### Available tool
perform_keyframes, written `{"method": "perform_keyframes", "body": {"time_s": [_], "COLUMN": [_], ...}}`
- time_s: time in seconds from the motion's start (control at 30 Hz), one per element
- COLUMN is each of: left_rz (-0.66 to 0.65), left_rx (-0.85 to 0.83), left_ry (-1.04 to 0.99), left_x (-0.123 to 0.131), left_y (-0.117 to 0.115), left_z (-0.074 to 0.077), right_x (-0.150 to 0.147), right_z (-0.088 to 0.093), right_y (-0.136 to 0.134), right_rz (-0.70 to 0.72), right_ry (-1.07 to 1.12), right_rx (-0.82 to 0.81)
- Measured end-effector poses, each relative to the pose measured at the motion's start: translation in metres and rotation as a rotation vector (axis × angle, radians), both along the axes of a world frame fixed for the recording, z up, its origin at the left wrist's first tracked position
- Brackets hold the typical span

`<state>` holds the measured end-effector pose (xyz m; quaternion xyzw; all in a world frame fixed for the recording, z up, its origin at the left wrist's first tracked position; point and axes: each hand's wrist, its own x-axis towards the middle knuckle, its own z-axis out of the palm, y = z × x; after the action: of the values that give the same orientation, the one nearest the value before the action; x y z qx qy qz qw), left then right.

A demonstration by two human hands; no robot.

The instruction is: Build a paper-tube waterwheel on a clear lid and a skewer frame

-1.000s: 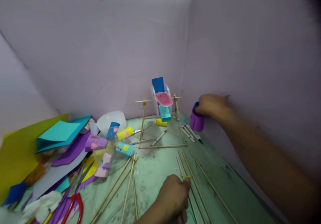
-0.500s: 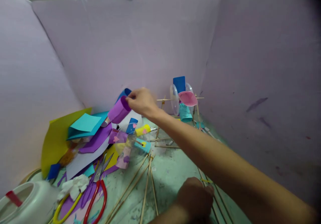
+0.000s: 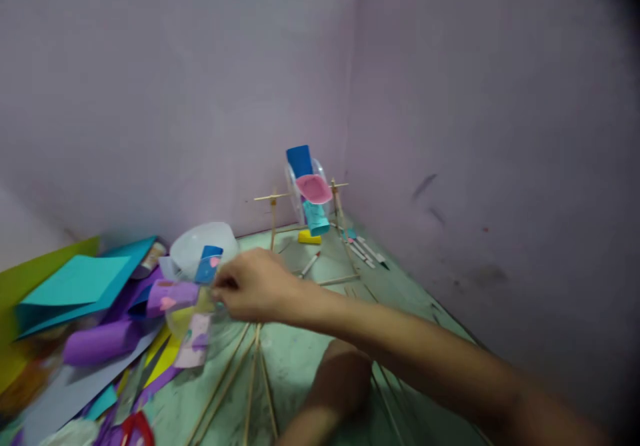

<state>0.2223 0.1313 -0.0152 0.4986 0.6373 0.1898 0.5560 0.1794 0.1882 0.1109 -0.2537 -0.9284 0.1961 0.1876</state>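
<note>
My right hand (image 3: pixel 257 286) reaches across with fingers pinched together, over the right side of a clear plastic wheel (image 3: pixel 217 329). What lies between its fingertips is blurred. Small paper rolls surround the wheel: a blue one (image 3: pixel 209 265), a purple one (image 3: pixel 173 297) and a pale pink one (image 3: pixel 194 343). My left hand (image 3: pixel 345 369) is low in the middle, beneath the right forearm and near thin sticks; its fingers are hidden. A plain purple roll (image 3: pixel 103 343) lies on the paper pile at the left.
Behind stands a stick frame (image 3: pixel 273 223) beside a wheel with blue, pink (image 3: pixel 314 189) and teal rolls. A white bowl (image 3: pixel 187 246) is near the back wall. Joined sticks (image 3: pixel 253 379) lean in front. Coloured paper (image 3: pixel 75 279) and red-handled scissors (image 3: pixel 136 426) lie left; markers (image 3: pixel 367 249) lie right.
The view has turned right. My right hand has let go of the purple roll, which now lies on the pile, and has moved down to the clear wheel.
</note>
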Motion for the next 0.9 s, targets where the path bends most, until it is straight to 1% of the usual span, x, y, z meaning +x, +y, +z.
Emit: {"method": "perform_keyframes", "body": {"time_s": [0.03,0.07,0.1,0.13,0.17,0.23,0.3,0.37,0.43,0.6,0.73,0.9], "left_rz": [-0.017,-0.023,-0.024,-0.024,-0.024,-0.023,-0.022,-0.016,-0.005,0.011,0.023,0.015], "left_rx": [-0.027,-0.061,-0.095,-0.123,-0.146,-0.164,-0.147,-0.115,-0.075,0.023,0.033,0.036], "left_ry": [0.018,0.039,0.061,0.084,0.103,0.127,0.138,0.157,0.187,0.243,0.26,0.26], "left_x": [0.002,0.005,0.007,0.009,0.011,0.013,0.015,0.016,0.016,0.014,0.013,0.012], "left_y": [0.001,0.001,0.001,0.0,-0.001,-0.003,-0.004,-0.004,-0.002,0.003,0.006,0.005], "left_z": [0.0,-0.001,-0.001,-0.002,-0.002,-0.002,-0.002,-0.002,-0.002,-0.005,-0.011,-0.014], "right_x": [0.03,0.06,0.089,0.115,0.137,0.17,0.185,0.184,0.174,0.145,0.133,0.132], "right_z": [-0.006,-0.013,-0.02,-0.027,-0.034,-0.047,-0.057,-0.065,-0.073,-0.088,-0.097,-0.105], "right_y": [-0.001,0.001,0.007,0.017,0.03,0.064,0.099,0.13,0.155,0.2,0.22,0.226], "right_rz": [-0.048,-0.174,-0.34,-0.463,-0.555,-0.694,-0.733,-0.73,-0.709,-0.675,-0.684,-0.731], "right_ry": [-0.095,-0.22,-0.364,-0.426,-0.465,-0.518,-0.531,-0.514,-0.497,-0.544,-0.613,-0.658], "right_rx": [0.04,0.025,-0.017,-0.036,-0.051,-0.072,-0.076,-0.056,-0.033,-0.037,-0.046,-0.031]}}
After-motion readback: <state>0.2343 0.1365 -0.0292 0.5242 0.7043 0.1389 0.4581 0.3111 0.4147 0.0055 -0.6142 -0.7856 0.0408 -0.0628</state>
